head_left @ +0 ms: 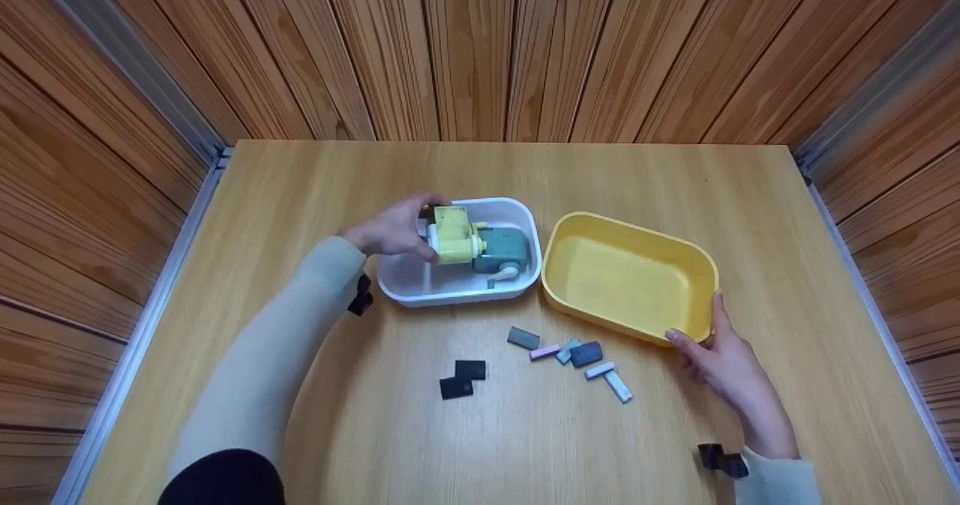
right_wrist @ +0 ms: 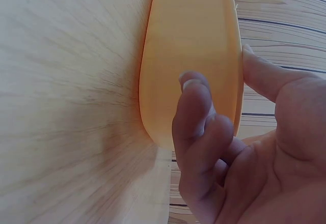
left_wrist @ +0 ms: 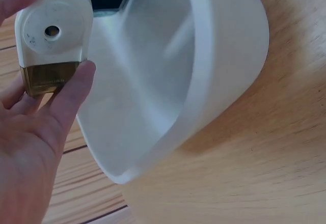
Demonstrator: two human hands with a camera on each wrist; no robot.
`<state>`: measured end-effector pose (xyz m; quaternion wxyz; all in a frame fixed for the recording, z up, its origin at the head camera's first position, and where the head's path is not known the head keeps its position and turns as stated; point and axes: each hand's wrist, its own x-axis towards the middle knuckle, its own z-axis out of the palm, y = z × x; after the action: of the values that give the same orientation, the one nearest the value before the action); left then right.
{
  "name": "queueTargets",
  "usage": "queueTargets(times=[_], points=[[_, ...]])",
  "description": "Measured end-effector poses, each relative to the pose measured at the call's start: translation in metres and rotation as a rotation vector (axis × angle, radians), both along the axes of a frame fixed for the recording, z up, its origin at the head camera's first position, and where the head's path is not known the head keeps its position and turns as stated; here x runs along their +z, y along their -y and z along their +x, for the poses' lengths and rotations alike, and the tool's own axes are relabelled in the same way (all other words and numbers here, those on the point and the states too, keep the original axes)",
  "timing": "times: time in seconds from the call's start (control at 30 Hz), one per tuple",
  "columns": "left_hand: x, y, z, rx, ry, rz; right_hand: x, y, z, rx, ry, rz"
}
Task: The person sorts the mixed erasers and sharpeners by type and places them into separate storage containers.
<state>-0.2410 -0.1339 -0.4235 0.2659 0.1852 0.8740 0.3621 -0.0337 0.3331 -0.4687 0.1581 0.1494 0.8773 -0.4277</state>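
Observation:
My left hand (head_left: 397, 227) grips a pale yellow and white hand-crank pencil sharpener (head_left: 454, 238) by its white end, over the white tub (head_left: 405, 287). In the left wrist view, that white face (left_wrist: 53, 28) has a round pencil hole, with an amber see-through drawer (left_wrist: 48, 78) below. Inside the tub sits a teal pencil sharpener (head_left: 504, 248) with a white crank, right beside the yellow one. My right hand (head_left: 731, 366) holds the near right corner of a yellow tub (head_left: 630, 276). In the right wrist view, its curled fingers (right_wrist: 196, 112) lie at the outer wall.
In front of the tubs lie several small eraser-like blocks: a grey one (head_left: 523, 338), a pink one (head_left: 544, 353), a dark blue one (head_left: 586, 353) and light blue ones (head_left: 618, 386). Two black flat pieces (head_left: 470, 370) overlap nearer the left. Wooden panels (head_left: 472, 55) enclose the table.

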Motion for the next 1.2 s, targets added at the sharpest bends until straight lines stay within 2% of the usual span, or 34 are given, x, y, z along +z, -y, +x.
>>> queueTargets(times=[0.23, 0.33, 0.57, 0.7, 0.83, 1.07, 1.2], points=[[-0.003, 0.011, -0.002, 0.065, 0.088, 0.003, 0.0, 0.0, -0.001, 0.023, -0.016, 0.005], [-0.004, 0.013, -0.002, 0.056, 0.096, -0.017, 0.0, -0.001, -0.001, 0.03, -0.028, 0.016], [-0.011, 0.009, -0.002, -0.003, 0.06, -0.11, 0.0, -0.001, 0.0, 0.025, -0.02, 0.014], [-0.02, 0.007, 0.0, -0.05, 0.046, -0.124, 0.0, 0.0, -0.001, 0.029, -0.023, 0.011], [-0.027, 0.007, 0.002, -0.059, 0.038, -0.118, 0.0, 0.0, 0.0, 0.029, -0.022, 0.009], [-0.025, 0.005, 0.006, -0.057, 0.019, -0.132, 0.002, -0.002, -0.001, 0.019, -0.027, 0.001], [-0.024, 0.004, 0.008, -0.087, -0.026, -0.177, 0.0, -0.002, -0.001, 0.025, -0.037, 0.001]])
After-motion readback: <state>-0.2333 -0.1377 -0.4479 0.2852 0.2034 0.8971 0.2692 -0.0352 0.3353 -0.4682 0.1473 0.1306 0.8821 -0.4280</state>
